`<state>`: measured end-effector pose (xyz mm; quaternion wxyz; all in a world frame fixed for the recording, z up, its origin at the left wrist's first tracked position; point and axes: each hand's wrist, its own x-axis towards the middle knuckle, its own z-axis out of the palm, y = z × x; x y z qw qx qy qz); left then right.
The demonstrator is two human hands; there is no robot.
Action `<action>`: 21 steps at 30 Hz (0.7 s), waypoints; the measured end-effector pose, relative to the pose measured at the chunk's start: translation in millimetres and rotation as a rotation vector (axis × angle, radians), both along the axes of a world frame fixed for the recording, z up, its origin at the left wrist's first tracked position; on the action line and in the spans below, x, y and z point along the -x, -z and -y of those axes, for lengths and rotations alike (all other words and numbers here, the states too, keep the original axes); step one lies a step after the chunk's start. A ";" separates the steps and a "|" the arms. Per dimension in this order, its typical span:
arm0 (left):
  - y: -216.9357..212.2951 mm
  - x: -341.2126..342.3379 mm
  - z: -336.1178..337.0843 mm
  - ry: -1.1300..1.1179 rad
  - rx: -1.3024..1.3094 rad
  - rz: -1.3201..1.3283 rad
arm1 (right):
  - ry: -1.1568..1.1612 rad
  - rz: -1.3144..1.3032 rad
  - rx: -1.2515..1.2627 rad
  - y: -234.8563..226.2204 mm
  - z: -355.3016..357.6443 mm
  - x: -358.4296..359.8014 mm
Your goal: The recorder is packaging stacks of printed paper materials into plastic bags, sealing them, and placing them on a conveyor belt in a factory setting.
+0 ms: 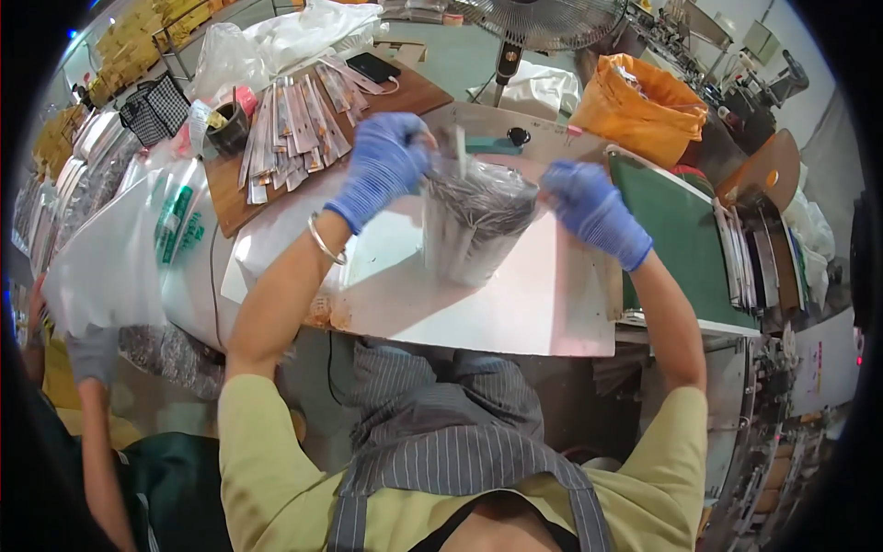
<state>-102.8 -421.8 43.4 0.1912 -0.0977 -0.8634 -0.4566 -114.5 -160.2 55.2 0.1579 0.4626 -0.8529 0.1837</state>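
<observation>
A clear plastic bag with a dark grey, crinkled bundle inside stands slightly tilted on the white worktop. My left hand, in a blue striped knit glove, is closed at the bag's upper left edge. On the other side my right hand, gloved alike, pinches at the upper right edge. The exact grip of the fingertips is smeared by motion and glare. A thin pale strip rises beside my left fingers; whether they touch it I cannot tell.
Left of the worktop, a brown board carries fanned slim packets, a phone and a dark cup. A green mat lies right, below an orange bag. A fan stands behind. A co-worker's gloved hand holds plastic sheeting.
</observation>
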 end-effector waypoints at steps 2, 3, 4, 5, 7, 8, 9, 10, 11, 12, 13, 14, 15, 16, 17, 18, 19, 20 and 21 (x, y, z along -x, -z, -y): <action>5.8 -3.7 -8.8 0.057 -0.257 0.048 | 0.319 -0.179 0.087 -10.2 -0.3 -1.8; 10.2 -4.6 -15.1 0.114 -0.513 0.103 | 0.456 -0.290 0.083 -10.9 9.6 -11.3; 19.5 -3.3 -21.1 0.129 -0.421 0.020 | 0.453 -0.277 0.081 -12.2 26.8 -24.3; 18.4 -6.6 -27.3 0.131 -0.422 0.037 | 0.430 -0.436 0.099 -12.9 47.6 -37.5; 8.8 -15.6 -32.9 0.126 -0.329 -0.137 | 0.403 -0.464 0.063 5.8 71.7 -43.2; 10.0 -16.2 -35.2 0.130 -0.432 -0.043 | 0.407 -0.371 0.000 32.0 68.0 -30.7; 18.1 -13.6 -33.4 0.151 -0.435 -0.035 | 0.415 -0.277 -0.063 52.7 60.8 -16.7; 30.0 -14.7 -19.0 0.217 -0.413 -0.085 | 0.415 -0.272 -0.055 55.5 59.1 -16.2; 44.8 -11.3 -14.1 0.296 -0.400 -0.139 | 0.343 -0.257 0.114 58.9 51.3 -17.0; 59.8 -8.7 -18.5 0.307 -0.332 -0.150 | 0.271 -0.245 0.285 60.4 48.0 -12.9; 88.1 4.5 -18.4 0.475 -0.213 -0.186 | 0.274 -0.242 0.291 54.8 56.3 -5.7; 123.1 2.8 -32.4 0.429 -0.241 -0.090 | 0.201 -0.269 0.323 43.4 66.1 3.2; 162.0 10.9 -40.5 0.520 -0.427 0.156 | 0.100 -0.292 0.371 37.8 82.6 16.5; 171.0 20.4 -39.6 0.401 -0.333 0.112 | 0.194 -0.254 0.297 30.8 87.5 35.3; 174.1 29.5 -48.3 0.419 -0.336 0.105 | 0.207 -0.266 0.290 38.7 83.4 69.2; 177.8 36.1 -66.6 0.385 -0.517 0.243 | 0.447 -0.271 0.322 60.6 66.2 108.8; 182.3 36.3 -79.3 0.346 -0.693 0.395 | 0.687 -0.269 0.355 86.2 49.7 133.5; 190.7 37.3 -87.9 0.381 -0.701 0.401 | 0.717 -0.283 0.338 107.6 35.2 144.0; 205.4 40.5 -91.4 0.276 -0.600 0.529 | 0.817 0.018 0.405 128.7 27.5 154.5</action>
